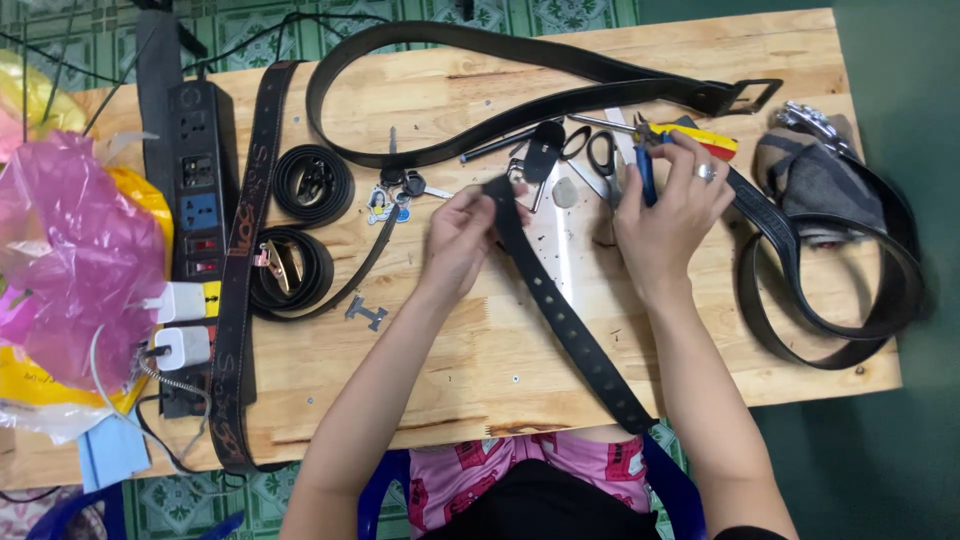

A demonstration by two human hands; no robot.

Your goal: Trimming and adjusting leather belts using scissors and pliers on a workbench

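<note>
My left hand (462,235) pinches the cut end of a black leather belt strap (565,315) with punched holes; the strap runs down toward the table's near edge. My right hand (672,205), a ring on one finger, grips a blue-handled tool (646,172) beside yellow and red handled pliers (700,137). Black scissors (600,155) and a set of keys (400,190) lie just beyond my hands on the wooden table (460,370).
A long black belt (480,60) loops across the far side to a buckle (750,95). Two coiled belts (300,225), a brown embossed strap (240,260) and a power strip (195,200) with chargers lie left. Pink and yellow plastic bags (70,250) sit far left; looped belts and cloth (830,250) sit right.
</note>
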